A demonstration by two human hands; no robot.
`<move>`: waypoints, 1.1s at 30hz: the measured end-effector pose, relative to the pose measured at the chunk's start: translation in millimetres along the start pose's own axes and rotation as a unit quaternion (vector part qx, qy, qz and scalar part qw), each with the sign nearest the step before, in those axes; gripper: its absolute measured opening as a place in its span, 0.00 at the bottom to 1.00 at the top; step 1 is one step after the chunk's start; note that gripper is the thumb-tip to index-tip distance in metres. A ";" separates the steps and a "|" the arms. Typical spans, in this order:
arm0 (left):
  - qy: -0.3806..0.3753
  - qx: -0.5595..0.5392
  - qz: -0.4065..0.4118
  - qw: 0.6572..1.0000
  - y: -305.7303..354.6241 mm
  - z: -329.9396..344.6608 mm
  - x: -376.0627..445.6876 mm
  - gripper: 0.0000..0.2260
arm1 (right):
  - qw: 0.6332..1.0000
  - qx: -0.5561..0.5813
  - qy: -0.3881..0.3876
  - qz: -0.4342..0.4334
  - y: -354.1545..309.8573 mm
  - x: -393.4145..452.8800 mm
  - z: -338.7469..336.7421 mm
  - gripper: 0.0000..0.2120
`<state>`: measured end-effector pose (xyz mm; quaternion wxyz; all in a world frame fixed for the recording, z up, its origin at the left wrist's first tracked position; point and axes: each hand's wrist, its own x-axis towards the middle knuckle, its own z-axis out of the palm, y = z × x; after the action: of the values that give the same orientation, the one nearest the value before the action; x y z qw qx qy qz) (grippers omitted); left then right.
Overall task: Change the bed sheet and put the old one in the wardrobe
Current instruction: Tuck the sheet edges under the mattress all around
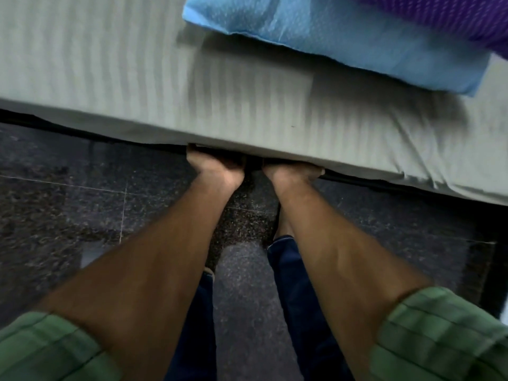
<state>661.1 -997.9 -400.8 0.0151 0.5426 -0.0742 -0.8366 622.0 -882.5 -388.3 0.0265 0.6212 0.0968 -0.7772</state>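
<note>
No legible text, labels or numbers.

a pillow (343, 42) lay on the bed sheet (110, 64) at the far right, both hands tucked side by side under the bed's near edge.

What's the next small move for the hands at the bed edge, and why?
Probably slide both hands along the edge, tucking as they go. The left hand and right hand reach under the striped sheet at the mattress side, fingers hidden; wrinkles still show toward the right.
</note>
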 end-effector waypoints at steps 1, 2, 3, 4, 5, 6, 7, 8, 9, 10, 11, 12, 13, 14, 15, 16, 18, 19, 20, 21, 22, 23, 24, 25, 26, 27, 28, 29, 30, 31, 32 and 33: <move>0.014 0.054 -0.013 0.998 7.3 -9.1 5.0 0.28 | 1.000 -0.016 0.001 0.003 -1.9 -0.6 -3.3 0.33; 0.015 0.133 -0.035 0.990 15.8 -18.3 7.0 0.29 | 1.000 -0.024 -0.003 -0.002 -1.4 -4.3 -7.4 0.31; 0.010 0.224 -0.064 0.972 23.6 -27.2 5.8 0.29 | 0.999 -0.032 -0.007 -0.008 -2.4 -4.3 -14.9 0.30; 0.007 0.311 -0.092 0.946 29.9 -35.8 -1.2 0.28 | 0.998 -0.051 -0.009 -0.017 -0.7 -6.9 -23.3 0.29; 0.008 0.385 -0.109 0.917 34.9 -41.6 -9.8 0.25 | 0.995 -0.097 -0.015 -0.020 3.7 -13.2 -30.9 0.28; 0.015 0.443 -0.114 0.889 38.5 -44.4 -18.6 0.22 | 0.989 -0.147 -0.011 -0.020 10.0 -21.2 -38.9 0.26; 0.028 0.483 -0.106 0.869 45.8 -42.1 -27.3 0.19 | 0.980 -0.198 0.009 -0.020 20.6 -30.1 -43.3 0.24; 0.044 0.507 -0.091 0.856 51.6 -37.7 -35.7 0.17 | 0.969 -0.246 0.010 -0.014 34.2 -39.3 -45.3 0.22; 0.061 0.517 -0.075 0.850 60.8 -32.7 -43.8 0.15 | 0.955 -0.297 0.006 -0.002 52.6 -49.3 -43.6 0.20; 0.077 0.516 -0.060 0.851 69.3 -28.9 -50.3 0.13 | 0.936 -0.351 0.002 0.011 71.2 -58.4 -41.8 0.17; 0.097 0.506 -0.040 0.856 80.5 -26.8 -56.4 0.10 | 0.919 -0.394 -0.003 0.021 91.0 -68.0 -38.5 0.15; 0.113 0.497 -0.016 0.860 90.9 -26.6 -60.9 0.08 | 0.906 -0.423 -0.008 0.027 110.1 -75.3 -34.9 0.13; 0.124 0.493 0.010 0.861 100.3 -28.5 -64.0 0.06 | 0.896 -0.443 -0.014 0.035 126.5 -79.3 -32.3 0.11; 0.129 0.495 0.033 0.858 114.2 -31.9 -69.2 0.07 | 0.885 -0.464 -0.020 0.041 144.6 -85.3 -28.9 0.09; 0.132 0.497 0.050 0.856 126.5 -36.3 -72.6 0.07 | 0.876 -0.480 -0.024 0.042 159.2 -90.5 -25.9 0.09; 0.133 0.496 0.061 0.856 137.9 -40.3 -76.5 0.07 | 0.869 -0.493 -0.026 0.037 170.6 -93.8 -23.0 0.09; 0.133 0.492 0.081 0.857 167.6 -49.5 -86.2 0.06 | 0.857 -0.514 -0.024 0.024 193.5 -100.9 -18.9 0.10; 0.133 0.491 0.089 0.856 184.4 -52.7 -90.1 0.08 | 0.852 -0.522 -0.021 0.022 204.2 -102.6 -17.3 0.10; 0.130 0.489 0.090 0.858 198.5 -54.1 -92.7 0.10 | 0.851 -0.524 -0.018 0.016 211.6 -101.6 -16.9 0.10; 0.125 0.483 0.085 0.863 210.2 -54.2 -93.2 0.12 | 0.853 -0.522 -0.015 0.008 216.5 -99.2 -16.7 0.10; 0.116 0.477 0.071 0.869 221.6 -54.5 -94.8 0.14 | 0.858 -0.514 -0.011 0.001 221.8 -97.6 -17.2 0.10; 0.108 0.463 0.053 0.878 228.5 -54.2 -93.6 0.16 | 0.865 -0.502 -0.008 -0.006 223.5 -94.4 -17.2 0.09; 0.102 0.441 0.039 0.891 235.1 -54.1 -91.7 0.18 | 0.872 -0.489 -0.006 -0.013 226.4 -90.4 -16.7 0.08; 0.090 0.411 0.033 0.907 240.0 -53.6 -88.5 0.19 | 0.883 -0.468 -0.005 -0.024 228.3 -85.3 -14.6 0.09; 0.078 0.374 0.032 0.923 243.6 -51.9 -84.4 0.20 | 0.901 -0.432 -0.011 -0.026 228.7 -79.9 -12.5 0.12; 0.068 0.334 0.033 0.940 247.4 -51.1 -79.8 0.20 | 0.922 -0.387 -0.016 -0.030 231.4 -72.4 -11.3 0.14; 0.058 0.295 0.036 0.953 250.1 -51.4 -74.2 0.20 | 0.941 -0.337 -0.015 -0.036 232.9 -66.0 -10.7 0.17; 0.050 0.262 0.038 0.963 251.8 -53.2 -67.8 0.20 | 0.953 -0.302 -0.005 -0.041 235.3 -59.9 -10.5 0.19; 0.044 0.229 0.039 0.972 252.0 -54.6 -65.0 0.21 | 0.963 -0.265 -0.002 -0.040 237.2 -61.3 -8.6 0.21; 0.043 0.198 0.035 0.979 251.0 -57.1 -60.5 0.22 | 0.972 -0.231 0.005 -0.046 239.2 -61.3 -8.4 0.22; 0.042 0.171 0.031 0.984 250.8 -57.9 -56.0 0.24 | 0.978 -0.205 0.014 -0.043 240.8 -62.1 -7.1 0.24; 0.034 0.154 0.027 0.987 251.2 -59.3 -50.9 0.25 | 0.983 -0.182 0.015 -0.034 240.4 -66.4 -5.3 0.25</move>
<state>722.1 -1247.2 -343.2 -0.0434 0.5647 -0.2160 -0.7953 681.0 -1122.4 -353.2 0.1116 0.6138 0.2581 -0.7377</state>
